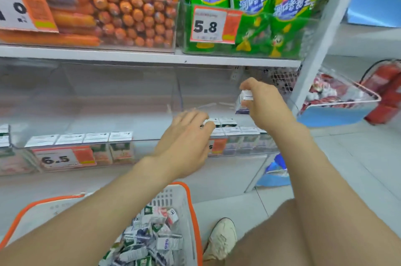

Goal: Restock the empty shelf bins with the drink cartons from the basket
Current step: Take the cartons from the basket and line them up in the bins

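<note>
Shelf bin (pixel 249 146): holding right hand (pixel 265 104) above it, gripping a drink carton (pixel 246 95); resting left hand (pixel 184 142), fingers (pixel 194 117) straight, on cartons (pixel 227 123) inside it.

I see my left hand (pixel 186 142) stretched palm-down over the clear bin (pixel 249 149), its fingertips touching the row of cartons (pixel 230 129) standing at the front. My right hand (pixel 265 106) grips a small white drink carton (pixel 246 97) above the back of the same bin. Below my arms, the orange-rimmed basket (pixel 173 200) holds a loose heap of cartons (pixel 152 238).
</note>
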`<action>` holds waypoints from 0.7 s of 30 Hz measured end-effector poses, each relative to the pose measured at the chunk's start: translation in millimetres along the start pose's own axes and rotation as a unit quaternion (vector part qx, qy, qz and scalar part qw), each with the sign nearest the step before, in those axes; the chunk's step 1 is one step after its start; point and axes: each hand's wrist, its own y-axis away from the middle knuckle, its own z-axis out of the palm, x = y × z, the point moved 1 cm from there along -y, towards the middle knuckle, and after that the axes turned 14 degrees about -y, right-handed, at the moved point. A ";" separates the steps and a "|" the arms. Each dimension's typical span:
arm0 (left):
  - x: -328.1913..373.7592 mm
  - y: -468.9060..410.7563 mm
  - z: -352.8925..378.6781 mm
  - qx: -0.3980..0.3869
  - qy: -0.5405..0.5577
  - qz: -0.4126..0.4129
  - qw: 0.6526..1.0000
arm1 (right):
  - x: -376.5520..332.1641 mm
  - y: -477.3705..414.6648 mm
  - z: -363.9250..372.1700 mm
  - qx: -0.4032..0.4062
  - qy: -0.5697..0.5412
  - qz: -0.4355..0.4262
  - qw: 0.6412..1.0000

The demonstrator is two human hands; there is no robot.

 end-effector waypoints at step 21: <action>-20.5 39.8 -7.1 0.111 0.152 -0.039 0.981 | -78.2 59.2 21.2 -0.148 -0.064 -0.069 0.984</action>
